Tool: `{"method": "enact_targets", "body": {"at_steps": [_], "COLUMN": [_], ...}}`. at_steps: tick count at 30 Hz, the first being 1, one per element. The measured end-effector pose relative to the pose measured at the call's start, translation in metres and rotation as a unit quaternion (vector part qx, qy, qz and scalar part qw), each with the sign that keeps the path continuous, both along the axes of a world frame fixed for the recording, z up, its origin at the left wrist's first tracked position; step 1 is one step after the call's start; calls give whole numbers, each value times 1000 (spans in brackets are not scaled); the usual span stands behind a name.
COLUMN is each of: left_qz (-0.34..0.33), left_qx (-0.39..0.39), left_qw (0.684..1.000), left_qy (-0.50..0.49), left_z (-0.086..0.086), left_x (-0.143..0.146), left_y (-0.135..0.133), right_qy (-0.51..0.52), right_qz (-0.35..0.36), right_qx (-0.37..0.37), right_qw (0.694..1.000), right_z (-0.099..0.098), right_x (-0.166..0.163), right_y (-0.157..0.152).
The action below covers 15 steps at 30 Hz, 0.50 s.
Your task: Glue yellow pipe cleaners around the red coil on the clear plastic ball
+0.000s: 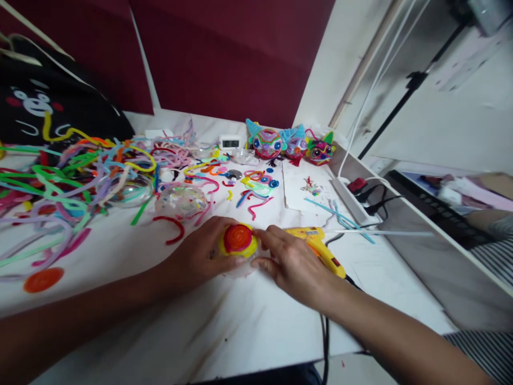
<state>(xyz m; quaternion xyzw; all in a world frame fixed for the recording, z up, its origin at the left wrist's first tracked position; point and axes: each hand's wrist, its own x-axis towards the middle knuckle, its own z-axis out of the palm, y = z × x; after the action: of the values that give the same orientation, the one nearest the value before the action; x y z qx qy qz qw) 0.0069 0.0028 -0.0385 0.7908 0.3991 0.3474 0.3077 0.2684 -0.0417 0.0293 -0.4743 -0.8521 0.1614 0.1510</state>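
Observation:
A clear plastic ball (236, 269), apparently a half shell or whole sphere, stands on the white table in front of me. On top of it sits a coil of fuzzy pipe cleaner (239, 238), orange in the middle, then red, with yellow outside. My left hand (208, 247) wraps round the ball's left side, its thumb along the front. From the right, my right hand (282, 254) curls its index finger against the yellow rim, with the thumb lower on the ball's side. A yellow glue gun (326, 254) lies just behind my right hand, partly covered by it.
Loose pipe cleaners (68, 187) pile up at left beside a black bag (60, 96). Another clear shell (181, 201) and an orange coil (43, 279) lie nearby. Decorated balls (267, 143) and a small clock (230, 142) stand at the back. A power strip (355, 200) is at right.

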Motion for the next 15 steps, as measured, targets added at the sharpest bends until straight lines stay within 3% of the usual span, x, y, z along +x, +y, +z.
{"method": "enact_targets", "body": {"at_steps": [6,15], "left_qz": [11,6], "left_qx": [8,-26], "left_qw": [1000,999], "left_qy": [-26,-40], "left_z": [-1,2], "left_x": [9,6], "left_y": [-7,-11], "right_qy": [44,104], "right_qz": [18,8], "right_qx": [35,120], "right_qw": [998,987], "right_z": [-7,-15], "right_x": [12,-1], "right_y": [0,-15]}}
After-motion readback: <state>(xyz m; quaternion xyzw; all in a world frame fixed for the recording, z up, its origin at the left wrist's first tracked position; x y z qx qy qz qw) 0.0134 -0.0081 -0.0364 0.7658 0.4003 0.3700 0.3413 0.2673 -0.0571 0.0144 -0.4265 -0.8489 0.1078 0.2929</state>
